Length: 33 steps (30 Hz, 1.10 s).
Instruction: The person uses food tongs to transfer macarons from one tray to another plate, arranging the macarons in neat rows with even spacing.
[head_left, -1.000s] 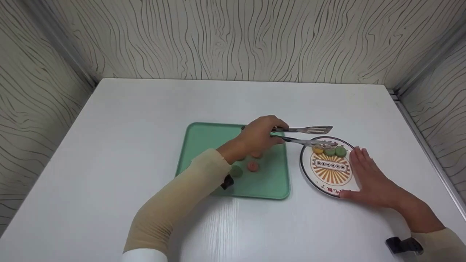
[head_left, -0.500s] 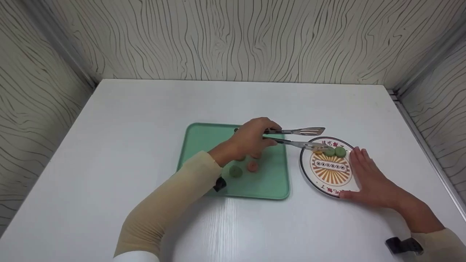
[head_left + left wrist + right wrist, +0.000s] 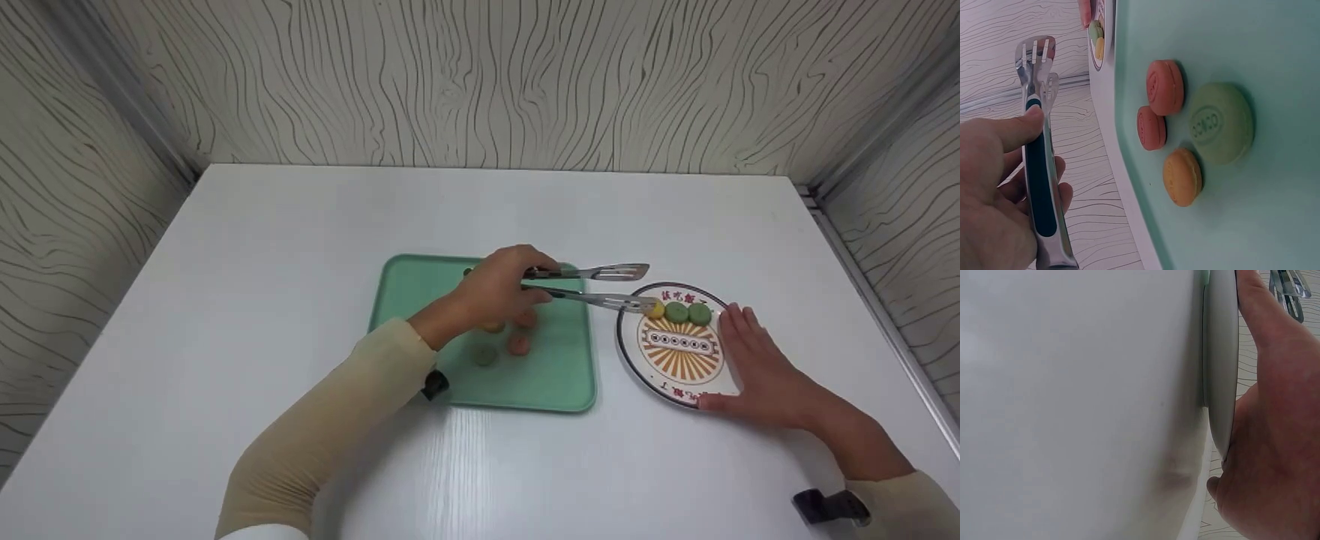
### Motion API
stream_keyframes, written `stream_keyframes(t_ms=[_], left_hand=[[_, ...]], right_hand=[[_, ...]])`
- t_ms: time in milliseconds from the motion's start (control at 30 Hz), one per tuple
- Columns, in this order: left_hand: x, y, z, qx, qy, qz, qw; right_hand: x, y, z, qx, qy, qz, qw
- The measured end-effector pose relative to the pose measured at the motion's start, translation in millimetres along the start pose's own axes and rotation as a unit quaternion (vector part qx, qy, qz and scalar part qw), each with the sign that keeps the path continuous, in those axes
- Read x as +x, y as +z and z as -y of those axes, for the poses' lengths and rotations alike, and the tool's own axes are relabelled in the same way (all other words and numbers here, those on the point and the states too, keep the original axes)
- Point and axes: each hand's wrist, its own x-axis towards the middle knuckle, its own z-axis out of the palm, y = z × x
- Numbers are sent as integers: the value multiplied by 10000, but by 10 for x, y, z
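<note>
Green tray [image 3: 555,382] partly hidden behind left hand [image 3: 495,289] gripping tongs [image 3: 1041,169], plate [image 3: 684,361] partly behind spread right hand [image 3: 766,384]

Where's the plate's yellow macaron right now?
In the head view, the yellow macaron sits on the far side of the plate, at the row's left end, beside a green macaron.

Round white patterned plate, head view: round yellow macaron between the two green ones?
No, the yellow macaron sits left of both round green macarons.
</note>
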Motion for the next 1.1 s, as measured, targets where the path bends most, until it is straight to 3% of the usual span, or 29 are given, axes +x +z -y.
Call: stream_keyframes(t_ms=[533, 1100], left_hand=[[-141, -127, 103, -113, 296, -139, 9994], [-355, -267, 286, -252, 323, -311, 9987]], right_hand=[[-10, -2, 14, 62, 58, 54, 9999], [-4, -18, 5, -50, -30, 70, 10000]])
